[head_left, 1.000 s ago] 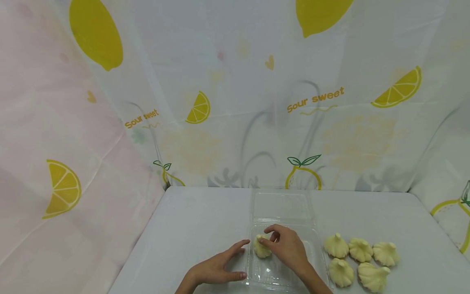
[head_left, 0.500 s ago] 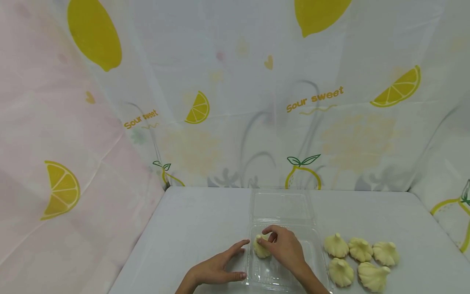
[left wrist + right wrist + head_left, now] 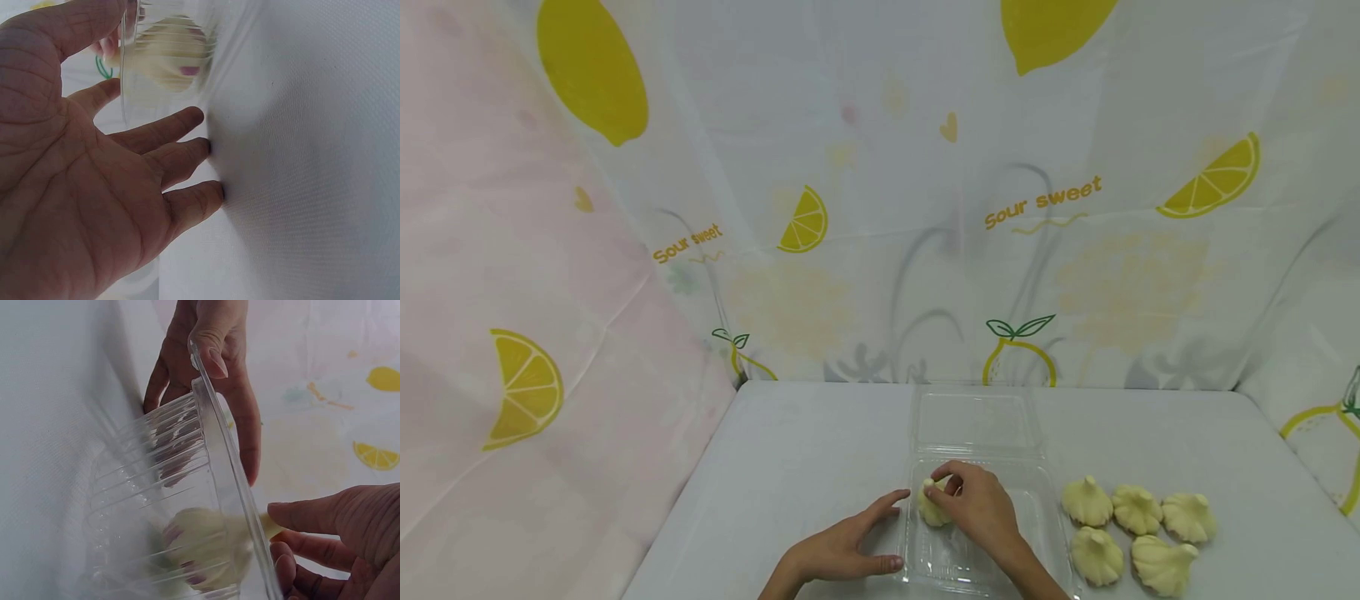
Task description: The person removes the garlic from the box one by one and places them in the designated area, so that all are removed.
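A pale garlic bulb stands at the left side of a clear plastic clamshell box, stem up. My right hand reaches over the box and pinches the bulb's stem between thumb and fingers. In the right wrist view the bulb shows purple patches through the ribbed wall. My left hand is spread at the box's left edge, thumb near the front corner. The left wrist view shows its palm with fingers extended, some fingertips on the white tabletop.
Several more garlic bulbs lie in two rows right of the box. The box's lid lies folded back behind it. A lemon-print cloth hangs along the table's far edge.
My right hand has shifted slightly left, still pinching the garlic bulb's stem, and the bulb has edged left with it. The left hand stays in place.
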{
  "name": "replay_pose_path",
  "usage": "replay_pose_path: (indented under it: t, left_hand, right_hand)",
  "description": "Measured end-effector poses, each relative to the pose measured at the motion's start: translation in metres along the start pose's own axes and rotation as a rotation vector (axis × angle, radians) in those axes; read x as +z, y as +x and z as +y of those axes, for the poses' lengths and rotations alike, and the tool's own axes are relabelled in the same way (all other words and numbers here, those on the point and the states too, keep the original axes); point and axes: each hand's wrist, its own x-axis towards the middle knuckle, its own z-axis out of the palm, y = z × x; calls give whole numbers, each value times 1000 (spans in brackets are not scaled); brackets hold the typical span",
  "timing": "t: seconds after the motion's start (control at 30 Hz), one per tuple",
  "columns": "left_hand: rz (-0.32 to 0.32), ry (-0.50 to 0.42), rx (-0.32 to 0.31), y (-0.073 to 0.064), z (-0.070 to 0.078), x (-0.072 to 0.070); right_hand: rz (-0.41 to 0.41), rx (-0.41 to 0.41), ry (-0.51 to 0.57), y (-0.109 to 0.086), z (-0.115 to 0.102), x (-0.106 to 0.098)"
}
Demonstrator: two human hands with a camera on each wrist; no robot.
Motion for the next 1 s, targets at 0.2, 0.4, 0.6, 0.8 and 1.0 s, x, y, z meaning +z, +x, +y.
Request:
replay_pose_path:
  t: [0.2,0.4,0.6,0.8,1.0]
  left_hand:
    - [2,1,5,0,1,0]
    - [6,12,8,0,0,1]
    - [8,23,16,0,-1,1]
    - [12,30,20,-1,0,1]
    - [18,39,28,-1,1,1]
  right_hand:
    - [2,0,2,-1,0,0]
    - [13,-1,5,-1,0,-1]
    - [27,-2,9,-2,0,-3]
    - [48,-8,21,-3,-1,-7]
    - [64,-3,25,-5,-4,-13]
